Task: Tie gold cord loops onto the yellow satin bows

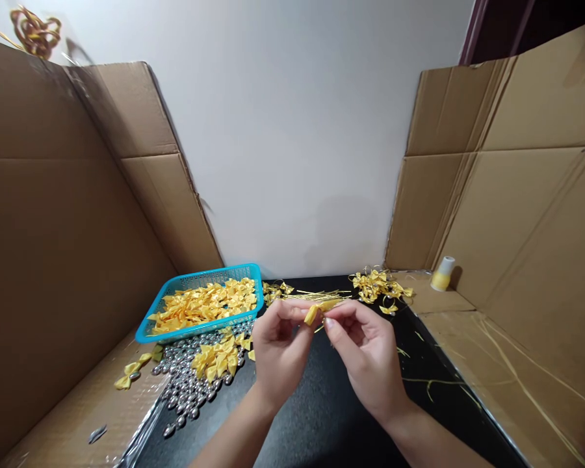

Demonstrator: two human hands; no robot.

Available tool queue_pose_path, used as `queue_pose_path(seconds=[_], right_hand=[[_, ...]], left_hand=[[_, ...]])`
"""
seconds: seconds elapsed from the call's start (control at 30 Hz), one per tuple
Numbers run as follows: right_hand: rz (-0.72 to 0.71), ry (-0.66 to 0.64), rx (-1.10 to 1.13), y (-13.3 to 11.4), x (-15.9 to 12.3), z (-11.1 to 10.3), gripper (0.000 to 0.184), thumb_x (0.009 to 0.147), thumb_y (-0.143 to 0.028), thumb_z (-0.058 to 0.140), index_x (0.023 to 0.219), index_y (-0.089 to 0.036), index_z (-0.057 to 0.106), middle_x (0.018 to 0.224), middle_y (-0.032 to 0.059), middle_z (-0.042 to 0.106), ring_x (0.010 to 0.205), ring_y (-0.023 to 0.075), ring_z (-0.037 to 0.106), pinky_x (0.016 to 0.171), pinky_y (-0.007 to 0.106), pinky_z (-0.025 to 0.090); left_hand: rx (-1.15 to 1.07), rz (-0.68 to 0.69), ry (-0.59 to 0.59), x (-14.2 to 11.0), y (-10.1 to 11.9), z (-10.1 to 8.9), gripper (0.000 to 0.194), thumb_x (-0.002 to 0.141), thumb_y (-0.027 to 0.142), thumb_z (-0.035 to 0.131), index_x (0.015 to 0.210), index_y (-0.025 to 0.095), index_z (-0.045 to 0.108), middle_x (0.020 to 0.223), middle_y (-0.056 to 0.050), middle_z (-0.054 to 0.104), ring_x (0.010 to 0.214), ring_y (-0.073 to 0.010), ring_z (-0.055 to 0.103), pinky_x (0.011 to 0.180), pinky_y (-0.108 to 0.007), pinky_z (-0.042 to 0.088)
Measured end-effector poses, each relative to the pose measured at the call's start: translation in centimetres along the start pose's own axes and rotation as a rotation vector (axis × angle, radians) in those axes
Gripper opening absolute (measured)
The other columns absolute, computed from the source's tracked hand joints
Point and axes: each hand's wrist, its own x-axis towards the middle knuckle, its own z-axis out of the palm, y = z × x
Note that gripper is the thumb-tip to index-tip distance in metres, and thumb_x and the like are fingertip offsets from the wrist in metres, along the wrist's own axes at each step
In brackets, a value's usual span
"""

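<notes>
Between my two hands, above the dark tabletop, is a small yellow ribbon bow (312, 314). My left hand (281, 341) pinches it between thumb and fingers from the left side. The thumb and forefinger of my right hand (365, 351) close on its right side; any thin wire or tie there is too small to make out. Left of my hands lie a loose pile of yellow bows (218, 359) and many silver beads (188, 390). Behind them stands a blue basket (149, 330) full of similar bows. Thin gold wires (316, 296) lie just beyond my fingers.
At the back right sits a heap of bows with gold wire (373, 285). A spool of yellow thread (442, 273) stands on cardboard near the right wall. Cardboard panels (68, 214) enclose both sides. Wire scraps (429, 383) are scattered on the right.
</notes>
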Motion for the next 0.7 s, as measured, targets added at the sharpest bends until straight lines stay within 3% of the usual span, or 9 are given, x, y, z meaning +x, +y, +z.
queue_pose_path(seconds=[0.23,0.4,0.53,0.7], right_hand=[[0.028,0.021,-0.018,-0.42,0.10,-0.09,0.008,0.082,-0.022,0.064,0.075,-0.018,0.064,0.070,0.0014,0.066,0.065,0.0127,0.061,0.060,0.021,0.052],[-0.005,0.033,-0.026,-0.58,0.09,-0.08,0.007,0.082,-0.021,0.064,0.076,-0.018,0.064,0.070,0.0013,0.066,0.064,0.0121,0.062,0.059,0.021,0.053],[-0.099,0.009,-0.103,-0.53,0.21,-0.26,0.006,0.084,-0.018,0.061,0.080,-0.019,0.065,0.075,0.0013,0.067,0.069,0.0132,0.064,0.063,0.022,0.054],[-0.325,0.005,-0.411,-0.71,0.83,-0.87,0.011,0.085,-0.010,0.059,0.083,-0.019,0.066,0.078,0.0019,0.067,0.071,0.0139,0.064,0.064,0.024,0.053]], left_hand=[[-0.241,-0.208,0.029,0.25,0.33,0.45,0.018,0.075,0.014,0.078,0.070,0.018,0.062,0.072,0.003,0.072,0.064,-0.0067,0.066,0.061,-0.013,0.057],[-0.274,-0.286,0.042,0.07,0.34,0.50,0.019,0.077,0.012,0.077,0.068,0.017,0.060,0.072,0.004,0.071,0.065,-0.0057,0.066,0.063,-0.012,0.056],[-0.262,-0.284,0.046,0.01,0.43,0.48,0.019,0.077,0.013,0.077,0.068,0.017,0.061,0.072,0.004,0.071,0.064,-0.0059,0.066,0.063,-0.013,0.057],[-0.221,-0.260,0.055,0.00,0.39,0.41,0.018,0.077,0.014,0.077,0.069,0.017,0.062,0.071,0.003,0.071,0.063,-0.0076,0.065,0.063,-0.016,0.058]])
